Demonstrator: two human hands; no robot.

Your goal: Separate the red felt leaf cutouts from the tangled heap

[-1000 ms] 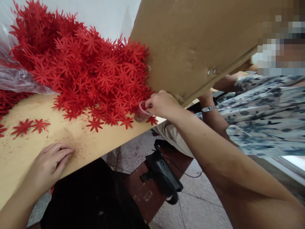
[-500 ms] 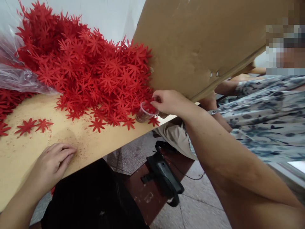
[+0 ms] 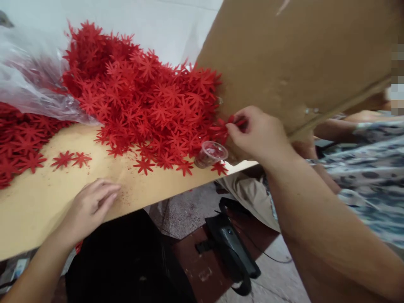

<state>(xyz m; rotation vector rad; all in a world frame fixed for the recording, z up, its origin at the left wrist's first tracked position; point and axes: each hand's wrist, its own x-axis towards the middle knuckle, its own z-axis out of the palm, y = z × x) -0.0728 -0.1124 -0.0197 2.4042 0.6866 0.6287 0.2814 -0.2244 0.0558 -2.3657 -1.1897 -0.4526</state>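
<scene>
My right hand (image 3: 252,130) is closed in a pinch on a red flower cutout (image 3: 225,125), at the right end of a heap of red flower cutouts (image 3: 158,105). Just below that hand stands a clear plastic cup (image 3: 210,155) close to the table edge, its inside showing reddish; what it contains is not clear. My left hand (image 3: 94,202) rests near the front edge of the table (image 3: 57,202), fingers together and curled, with no object visible in them. Beside the cup lies a single flower cutout (image 3: 219,168).
A brown cardboard box (image 3: 277,71) stands behind my right hand. Clear plastic wrapping (image 3: 38,80) and a second pile of red cutouts (image 3: 19,143) are at left. Below the table, a black bag (image 3: 233,244) lies on a dark red surface. Another person in patterned clothing (image 3: 372,176) is at right.
My right hand has moved from the cup's rim up and to the right, now beyond the cup with a red flower cutout in its fingers. My left hand stays by the table edge. The view has shifted.
</scene>
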